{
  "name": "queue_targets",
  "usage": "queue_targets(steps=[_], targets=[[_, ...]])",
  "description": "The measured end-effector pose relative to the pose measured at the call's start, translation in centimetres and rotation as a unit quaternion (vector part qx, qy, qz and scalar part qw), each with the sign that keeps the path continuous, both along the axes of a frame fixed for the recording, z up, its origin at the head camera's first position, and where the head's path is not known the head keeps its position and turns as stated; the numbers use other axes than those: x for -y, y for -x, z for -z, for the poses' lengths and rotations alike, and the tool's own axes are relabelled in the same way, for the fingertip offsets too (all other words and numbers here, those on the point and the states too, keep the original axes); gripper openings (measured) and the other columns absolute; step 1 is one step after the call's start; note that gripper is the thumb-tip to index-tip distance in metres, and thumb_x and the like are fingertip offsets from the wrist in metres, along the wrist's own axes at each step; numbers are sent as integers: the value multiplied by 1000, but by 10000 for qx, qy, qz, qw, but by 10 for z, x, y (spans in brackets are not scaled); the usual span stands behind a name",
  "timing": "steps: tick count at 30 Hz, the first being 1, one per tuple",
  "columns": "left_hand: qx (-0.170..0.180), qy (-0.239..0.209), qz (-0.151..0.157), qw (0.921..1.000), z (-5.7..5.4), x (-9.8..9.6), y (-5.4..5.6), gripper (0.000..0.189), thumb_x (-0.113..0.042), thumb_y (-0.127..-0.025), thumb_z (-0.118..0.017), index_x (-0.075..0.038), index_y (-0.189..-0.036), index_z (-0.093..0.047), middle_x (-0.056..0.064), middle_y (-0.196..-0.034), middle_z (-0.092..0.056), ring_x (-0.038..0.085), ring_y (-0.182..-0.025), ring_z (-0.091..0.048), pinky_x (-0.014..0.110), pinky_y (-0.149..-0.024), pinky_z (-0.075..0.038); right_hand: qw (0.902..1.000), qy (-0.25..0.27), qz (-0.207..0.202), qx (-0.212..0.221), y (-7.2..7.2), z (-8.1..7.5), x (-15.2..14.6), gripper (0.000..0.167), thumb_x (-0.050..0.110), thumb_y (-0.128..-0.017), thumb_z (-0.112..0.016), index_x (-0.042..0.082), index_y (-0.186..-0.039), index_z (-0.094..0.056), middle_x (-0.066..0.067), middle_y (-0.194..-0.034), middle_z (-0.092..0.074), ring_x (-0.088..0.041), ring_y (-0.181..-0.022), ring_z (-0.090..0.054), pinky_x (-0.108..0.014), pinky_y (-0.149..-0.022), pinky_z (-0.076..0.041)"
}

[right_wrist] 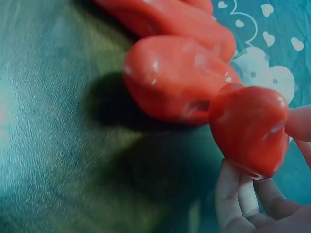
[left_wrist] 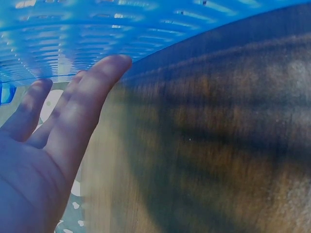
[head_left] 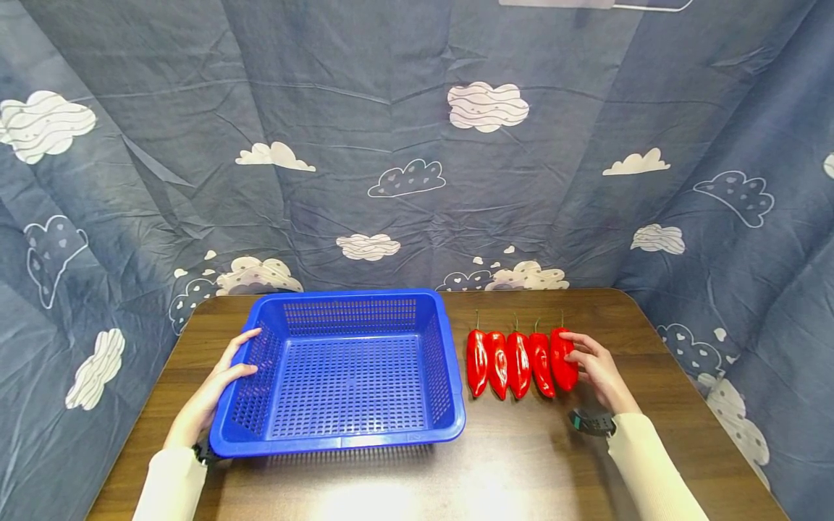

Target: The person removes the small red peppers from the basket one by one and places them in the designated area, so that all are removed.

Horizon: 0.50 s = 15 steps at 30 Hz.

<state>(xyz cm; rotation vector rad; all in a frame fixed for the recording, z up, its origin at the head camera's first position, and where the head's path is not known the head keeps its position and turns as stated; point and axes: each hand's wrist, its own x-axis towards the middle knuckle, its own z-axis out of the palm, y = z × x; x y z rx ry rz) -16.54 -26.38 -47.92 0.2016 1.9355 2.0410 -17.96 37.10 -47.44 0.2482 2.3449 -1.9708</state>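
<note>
A blue plastic basket (head_left: 352, 439) with slotted walls is at the left of the wooden table. My left hand (head_left: 211, 394) grips its left rim, two digits hooked over the edge; in the left wrist view other fingers (left_wrist: 80, 114) lie along the basket's outside. To the right of the basket, several glossy red peppers (head_left: 517, 365) lie side by side in a row, stems pointing away. My right hand (head_left: 601, 373) pinches the rightmost red pepper (right_wrist: 250, 131) between thumb and fingers. In the right wrist view this pepper overlaps its neighbour (right_wrist: 170, 77); whether they touch, I cannot tell.
The brown wooden table (head_left: 521, 449) ends at a dark blue curtain (head_left: 391, 145) with white cloud prints, which hangs behind and on both sides. Dark straps with small devices (head_left: 591, 422) sit at the wrists, below cream sleeves.
</note>
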Motion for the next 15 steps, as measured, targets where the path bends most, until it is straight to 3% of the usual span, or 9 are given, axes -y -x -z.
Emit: queue_targets(steps=[15], targets=[[101,-12,6,9999,0,0,0,60,-11,-99,-39,-36,-149,-17,22,-144,-13,32,-108,-48,50,-80,-47,9994,-343,5,43,3,12,-4,43,0,-91,-50,-4,-133,-43,-23,-122,-46,-10,-84,-58,-28,-70,-52]])
